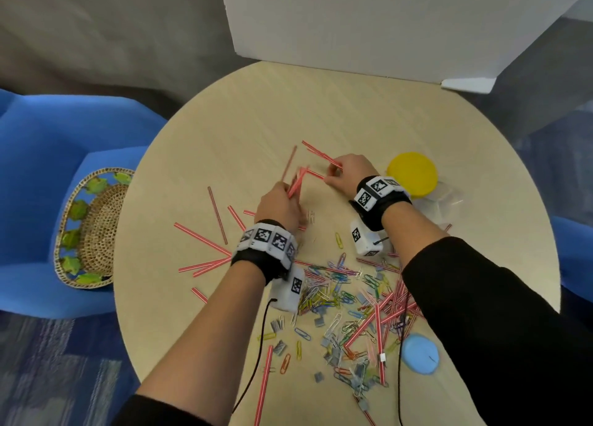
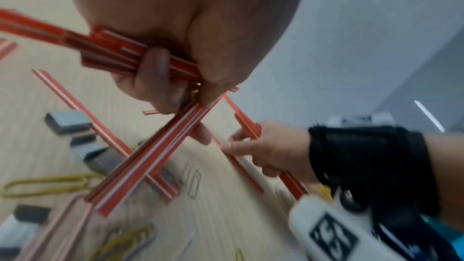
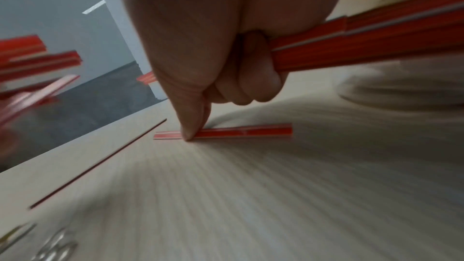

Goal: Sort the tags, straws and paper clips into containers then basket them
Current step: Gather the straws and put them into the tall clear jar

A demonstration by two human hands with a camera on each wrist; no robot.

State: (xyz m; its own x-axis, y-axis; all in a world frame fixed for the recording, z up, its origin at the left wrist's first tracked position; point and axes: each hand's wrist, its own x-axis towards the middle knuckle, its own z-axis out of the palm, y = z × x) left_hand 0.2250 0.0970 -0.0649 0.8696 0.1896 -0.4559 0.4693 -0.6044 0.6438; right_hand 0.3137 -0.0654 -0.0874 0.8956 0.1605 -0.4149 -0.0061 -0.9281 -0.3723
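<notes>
Red-and-white striped straws lie scattered over the round table (image 1: 224,130). My left hand (image 1: 282,201) grips a bundle of straws (image 2: 118,55), seen close in the left wrist view, with another bunch (image 2: 150,162) crossing below its fingers. My right hand (image 1: 343,172) holds several straws (image 3: 364,47) in its curled fingers while its thumb (image 3: 191,126) pinches one more straw (image 3: 241,132) lying on the table. A heap of coloured paper clips (image 1: 324,294), grey metal tags (image 1: 321,321) and more straws (image 1: 388,310) lies nearer to me.
A clear container with a yellow lid (image 1: 412,173) stands right of my right hand. A blue lid (image 1: 420,353) lies at the near right. A woven basket (image 1: 93,230) sits on a blue chair (image 1: 38,156) to the left. A white board (image 1: 369,24) stands behind.
</notes>
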